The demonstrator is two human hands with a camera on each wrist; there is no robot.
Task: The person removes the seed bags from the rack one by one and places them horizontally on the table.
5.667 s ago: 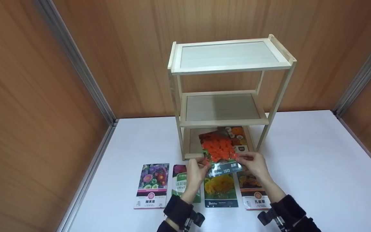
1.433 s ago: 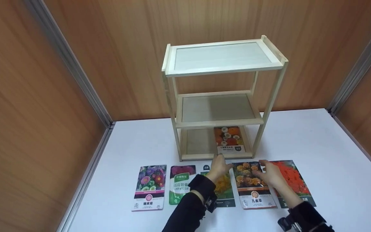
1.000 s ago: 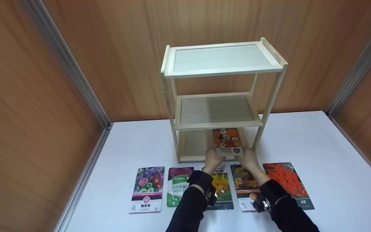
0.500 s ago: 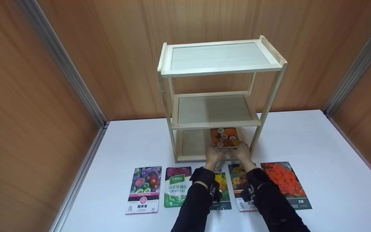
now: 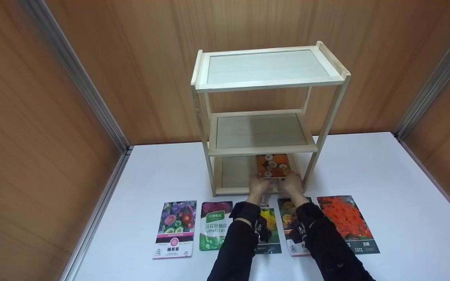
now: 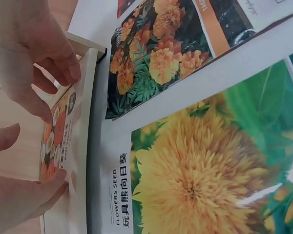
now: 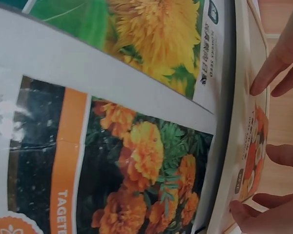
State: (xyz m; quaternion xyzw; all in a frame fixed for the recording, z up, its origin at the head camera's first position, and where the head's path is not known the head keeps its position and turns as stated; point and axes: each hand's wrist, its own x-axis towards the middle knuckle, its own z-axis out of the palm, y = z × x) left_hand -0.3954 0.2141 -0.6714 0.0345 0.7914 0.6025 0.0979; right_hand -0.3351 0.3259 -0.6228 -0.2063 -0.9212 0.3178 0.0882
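A seed packet (image 5: pixel 272 166) with orange, red and white flowers lies on the bottom shelf of the small wooden rack (image 5: pixel 264 150), right of its middle. My left hand (image 5: pixel 259 186) reaches in at the packet's near left corner. In the left wrist view its fingers (image 6: pixel 51 187) touch the label edge, with the thumb apart from them. At the near right corner is my right hand (image 5: pixel 292 185). Its fingers (image 7: pixel 244 207) are extended by the label, the thumb spread away. Between the hands, the label's lower part is partly covered in the head view.
On the white table before the rack, a row of seed packets includes a purple-pink one (image 5: pixel 175 230), a green one (image 5: pixel 214 232), a yellow sunflower one (image 5: pixel 274 232), an orange marigold one (image 5: pixel 287 216) and a red one (image 5: pixel 346 218). Wooden panels (image 5: pixel 162 78) enclose the table.
The red packet, earlier held in both hands, now lies at the row's right end. Both hands have moved forward to the packet on the bottom shelf, which covers less of the shelf's front.
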